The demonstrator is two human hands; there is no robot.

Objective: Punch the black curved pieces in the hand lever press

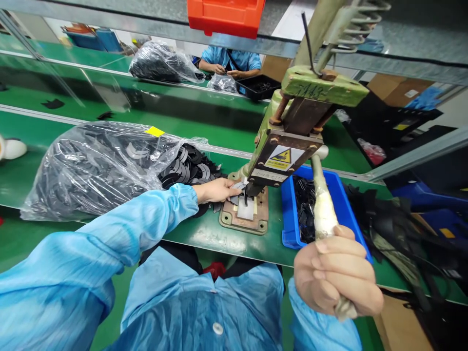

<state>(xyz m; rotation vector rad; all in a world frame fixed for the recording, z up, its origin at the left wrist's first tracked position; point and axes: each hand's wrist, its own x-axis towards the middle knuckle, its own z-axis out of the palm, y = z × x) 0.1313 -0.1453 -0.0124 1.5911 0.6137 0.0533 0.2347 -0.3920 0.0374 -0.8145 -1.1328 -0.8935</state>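
A green hand press [292, 131] with a yellow warning label stands on the bench in front of me. My right hand [338, 273] is wrapped round its taped lever [323, 204]. At the press base [228, 219], my left hand [218, 189] pinches a curved grey piece [238, 186] by its edge, partly under the press head. A dark part hides some of that piece. Left of the press, a clear plastic bag [95, 165] lies on its side, with many curved black and grey pieces [186, 165] at its mouth.
A blue bin [288, 229] of black parts stands right of the press. Black straps and cloth [391, 234] lie farther right. An orange bin [226, 17] hangs over the shelf edge above. Across the bench, a person in blue [234, 61] works beside another filled bag [161, 63].
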